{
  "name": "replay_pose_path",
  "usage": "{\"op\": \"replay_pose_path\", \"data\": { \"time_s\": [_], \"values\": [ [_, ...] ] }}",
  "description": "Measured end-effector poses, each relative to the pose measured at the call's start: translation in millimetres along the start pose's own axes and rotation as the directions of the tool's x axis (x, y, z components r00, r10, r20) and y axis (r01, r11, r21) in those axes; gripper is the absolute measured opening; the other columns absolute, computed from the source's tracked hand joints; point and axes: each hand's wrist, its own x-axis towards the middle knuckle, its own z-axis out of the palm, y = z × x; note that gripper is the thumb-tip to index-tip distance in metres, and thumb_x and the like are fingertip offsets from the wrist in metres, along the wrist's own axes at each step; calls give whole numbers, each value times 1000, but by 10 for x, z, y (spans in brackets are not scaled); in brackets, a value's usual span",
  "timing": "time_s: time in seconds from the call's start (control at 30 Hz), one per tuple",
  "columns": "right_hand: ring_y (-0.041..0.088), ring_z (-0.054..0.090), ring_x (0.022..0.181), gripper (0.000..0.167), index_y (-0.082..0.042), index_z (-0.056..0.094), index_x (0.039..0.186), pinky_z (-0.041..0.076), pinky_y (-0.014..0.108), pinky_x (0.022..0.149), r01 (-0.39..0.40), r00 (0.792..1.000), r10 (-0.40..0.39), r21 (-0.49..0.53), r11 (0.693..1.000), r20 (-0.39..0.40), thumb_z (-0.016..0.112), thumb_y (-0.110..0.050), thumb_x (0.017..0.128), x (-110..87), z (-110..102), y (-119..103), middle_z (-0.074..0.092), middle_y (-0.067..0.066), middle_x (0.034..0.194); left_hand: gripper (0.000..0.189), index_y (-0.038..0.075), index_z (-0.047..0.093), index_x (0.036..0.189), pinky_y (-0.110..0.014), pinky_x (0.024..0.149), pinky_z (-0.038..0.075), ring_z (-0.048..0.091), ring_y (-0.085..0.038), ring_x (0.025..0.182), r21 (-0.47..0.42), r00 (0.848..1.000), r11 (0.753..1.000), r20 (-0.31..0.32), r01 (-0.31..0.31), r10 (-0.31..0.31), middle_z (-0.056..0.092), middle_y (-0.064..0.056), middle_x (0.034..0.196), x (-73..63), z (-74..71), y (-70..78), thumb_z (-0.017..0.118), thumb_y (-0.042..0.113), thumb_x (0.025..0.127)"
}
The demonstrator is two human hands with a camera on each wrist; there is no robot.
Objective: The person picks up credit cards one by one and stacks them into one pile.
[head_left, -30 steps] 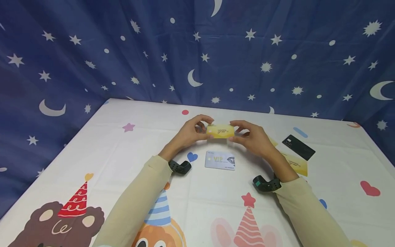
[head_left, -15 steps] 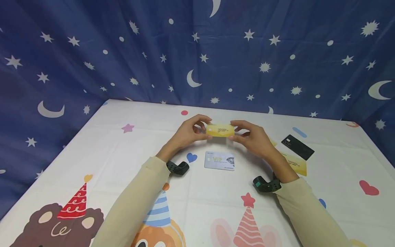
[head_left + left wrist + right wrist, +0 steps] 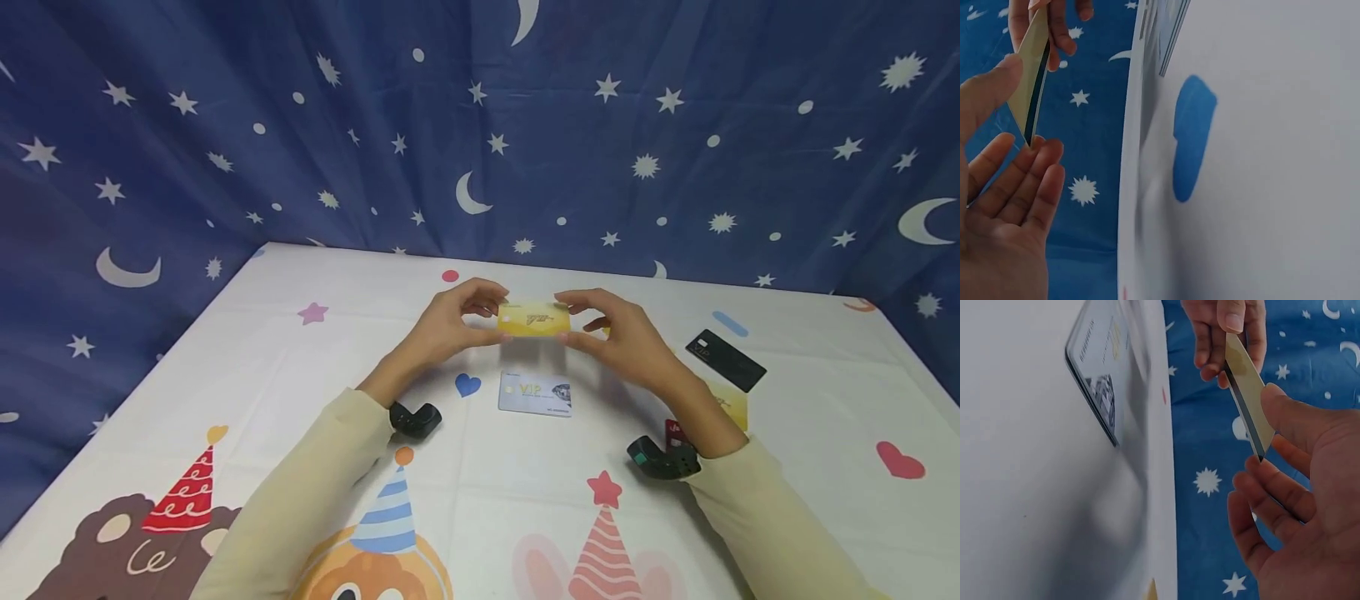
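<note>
A gold card [image 3: 534,320] with dark lettering is held level above the table between both hands, one at each short end. My left hand [image 3: 459,321] pinches its left end between thumb and fingers, and my right hand [image 3: 611,333] pinches the right end the same way. The right wrist view shows the gold card [image 3: 1247,394] tilted, with a dark stripe along its back. Below it on the tablecloth lies a silver VIP card [image 3: 535,393], whose side shows layered edges in the left wrist view.
To the right lie a black VIP card [image 3: 726,360], another gold card [image 3: 737,406] partly behind the right forearm, and a red card [image 3: 673,432] mostly hidden by the wrist. A blue starry curtain [image 3: 480,125] stands behind the white patterned tablecloth [image 3: 360,350].
Both wrists have spread a little outward and lower while the gold card stays in both hands. The red card now shows beside the right wrist, and the forearm covers more of the other gold card.
</note>
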Motion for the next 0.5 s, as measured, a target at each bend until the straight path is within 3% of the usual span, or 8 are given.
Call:
{"op": "replay_pose_path", "data": {
  "time_s": [0.5],
  "values": [
    [28, 57, 104, 51, -14, 58, 131, 49, 44, 86, 47, 999, -46, -39, 998, 22, 76, -24, 84, -176, 16, -103, 60, 4, 122, 55, 10, 59, 122, -42, 94, 44, 59, -27, 105, 53, 999, 999, 39, 7, -9, 62, -2, 110, -226, 7, 155, 84, 14, 73]
  ]
}}
